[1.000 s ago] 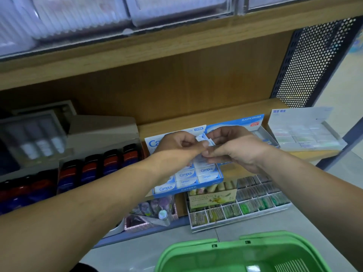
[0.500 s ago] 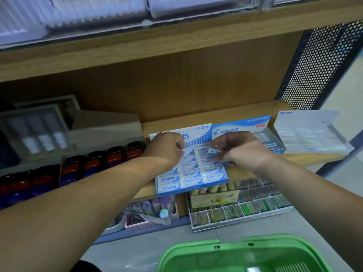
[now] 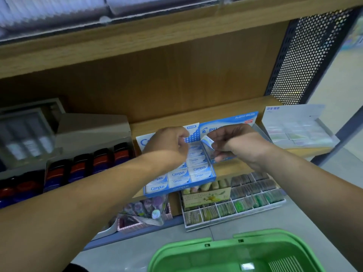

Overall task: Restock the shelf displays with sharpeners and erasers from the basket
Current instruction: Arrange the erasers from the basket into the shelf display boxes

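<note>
1. Fingers of my right hand (image 3: 235,146) pinched one eraser (image 3: 207,141); my left hand (image 3: 167,144) was curled, and I couldn't tell whether it held anything.
2. Just below them, the Campus box (image 3: 180,174) looked nearly full.
3. Nearer me, the basket (image 3: 196,250) seemed almost emptied.

Campus eraser box (image 3: 179,177) was set on shelf (image 3: 216,112), left of Pilot eraser box (image 3: 227,122); basket (image 3: 188,250) was placed before them, lower.

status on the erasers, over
Right hand pinches an eraser above the Campus box. Left hand curled over the box, hold unclear. Nothing in the way.
</note>
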`<state>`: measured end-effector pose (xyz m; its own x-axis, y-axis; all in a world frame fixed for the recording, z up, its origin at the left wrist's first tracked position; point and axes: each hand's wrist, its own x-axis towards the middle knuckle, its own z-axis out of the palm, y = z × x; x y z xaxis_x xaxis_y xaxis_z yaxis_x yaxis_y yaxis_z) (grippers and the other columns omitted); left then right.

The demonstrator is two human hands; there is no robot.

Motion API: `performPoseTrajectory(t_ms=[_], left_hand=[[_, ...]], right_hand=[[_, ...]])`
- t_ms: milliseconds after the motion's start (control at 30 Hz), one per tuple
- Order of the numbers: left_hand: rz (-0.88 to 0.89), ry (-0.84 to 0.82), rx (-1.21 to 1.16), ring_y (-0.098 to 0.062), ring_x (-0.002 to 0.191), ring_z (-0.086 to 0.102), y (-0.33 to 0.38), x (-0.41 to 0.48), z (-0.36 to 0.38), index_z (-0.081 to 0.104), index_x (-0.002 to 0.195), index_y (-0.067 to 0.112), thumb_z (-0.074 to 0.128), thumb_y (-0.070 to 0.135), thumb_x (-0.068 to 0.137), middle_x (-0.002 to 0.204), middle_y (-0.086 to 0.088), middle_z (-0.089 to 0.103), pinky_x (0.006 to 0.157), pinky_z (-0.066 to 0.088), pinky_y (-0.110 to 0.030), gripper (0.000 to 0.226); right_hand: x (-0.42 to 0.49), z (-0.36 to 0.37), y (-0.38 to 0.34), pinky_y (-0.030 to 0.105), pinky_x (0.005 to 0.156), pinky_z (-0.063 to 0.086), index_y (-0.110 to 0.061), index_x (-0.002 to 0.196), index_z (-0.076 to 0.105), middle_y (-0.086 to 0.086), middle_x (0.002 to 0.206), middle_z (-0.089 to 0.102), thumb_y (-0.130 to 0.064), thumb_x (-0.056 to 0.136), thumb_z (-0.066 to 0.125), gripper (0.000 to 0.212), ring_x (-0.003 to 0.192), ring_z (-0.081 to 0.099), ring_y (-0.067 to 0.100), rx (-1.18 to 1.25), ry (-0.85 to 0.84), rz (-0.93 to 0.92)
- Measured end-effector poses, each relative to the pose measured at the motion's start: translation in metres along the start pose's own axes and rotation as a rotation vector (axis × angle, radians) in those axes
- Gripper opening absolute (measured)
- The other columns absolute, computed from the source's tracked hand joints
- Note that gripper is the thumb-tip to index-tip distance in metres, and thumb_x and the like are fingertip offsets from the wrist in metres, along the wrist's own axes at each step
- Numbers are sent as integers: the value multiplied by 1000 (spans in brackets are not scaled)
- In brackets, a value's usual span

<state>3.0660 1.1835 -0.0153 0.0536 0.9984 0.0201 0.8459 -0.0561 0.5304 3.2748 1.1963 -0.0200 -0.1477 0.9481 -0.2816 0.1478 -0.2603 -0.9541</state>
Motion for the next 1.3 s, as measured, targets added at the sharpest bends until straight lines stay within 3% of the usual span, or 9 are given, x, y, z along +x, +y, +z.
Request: performPoseTrajectory(t_ms=[67, 233, 300, 400, 533, 667, 933, 1067, 1300], left_hand=[[-115, -91, -462, -10, 81, 69, 23, -7, 9, 72, 106, 26, 75, 32, 91, 102, 6, 75, 68, 50, -21, 16], [-140, -78, -656, -14, 80, 68, 44, -3, 27, 75, 110, 27, 72, 19, 95, 97, 2, 75, 62, 51, -20, 17], [-160, -65, -667, -14, 77, 66, 48, 5, 30, 71, 122, 31, 63, 17, 101, 92, 8, 68, 70, 56, -25, 27], [-99, -94, -536, -16, 89, 70, 49, 15, 38, 59, 138, 31, 59, 21, 103, 97, 8, 62, 91, 60, -39, 37], [-19, -133, -348, -10, 77, 63, 59, 33, 43, 64, 117, 23, 75, 18, 93, 85, 8, 65, 72, 51, -24, 27], [65, -167, -198, -9, 66, 65, 77, 56, 59, 73, 93, 15, 83, 12, 84, 85, -2, 73, 61, 52, -19, 13], [75, -251, -153, 5, 66, 63, 97, 75, 96, 79, 100, 19, 74, 13, 92, 80, 12, 70, 54, 43, -7, 12], [36, -291, -182, -6, 91, 67, 97, 73, 101, 80, 104, 22, 73, 20, 94, 93, 10, 75, 81, 50, -19, 12], [-5, -256, -305, -8, 88, 72, 82, 64, 91, 76, 110, 18, 80, 14, 87, 96, 4, 76, 77, 57, -20, 24]], right_hand=[[-5, -5, -1, 35, 65, 64, -6, 103, 73, 15, 85, 76, 17, 83, 69, 31, 73, 73, 27, 16, -26, -3], [-12, -23, -1, 27, 69, 59, -6, 103, 73, 6, 83, 79, 11, 81, 74, 28, 79, 75, 16, -65, 24, -49], [-10, -39, 4, 14, 66, 57, -7, 94, 74, 1, 78, 76, 7, 83, 75, 18, 74, 72, 9, -236, 134, -111], [-5, -72, 21, 31, 91, 57, -26, 93, 76, -5, 96, 75, -19, 83, 76, 12, 94, 71, 16, -676, 283, -178], [-14, -94, 32, 39, 99, 52, -32, 113, 73, -4, 121, 67, -30, 86, 66, 28, 115, 61, 22, -987, 320, -228], [-18, -105, 41, 41, 102, 48, -23, 124, 69, -1, 126, 58, -34, 87, 71, 38, 124, 50, 23, -1041, 318, -316], [-12, -115, 49, 41, 99, 48, -20, 123, 68, 3, 118, 59, -58, 86, 69, 53, 118, 50, 24, -1140, 368, -199], [-8, -112, 49, 41, 102, 46, -23, 131, 62, 1, 126, 57, -57, 89, 67, 55, 125, 46, 24, -1123, 378, -161], [-12, -110, 42, 38, 94, 50, -26, 128, 62, -2, 122, 58, -60, 87, 68, 53, 122, 50, 21, -1125, 382, -111]])
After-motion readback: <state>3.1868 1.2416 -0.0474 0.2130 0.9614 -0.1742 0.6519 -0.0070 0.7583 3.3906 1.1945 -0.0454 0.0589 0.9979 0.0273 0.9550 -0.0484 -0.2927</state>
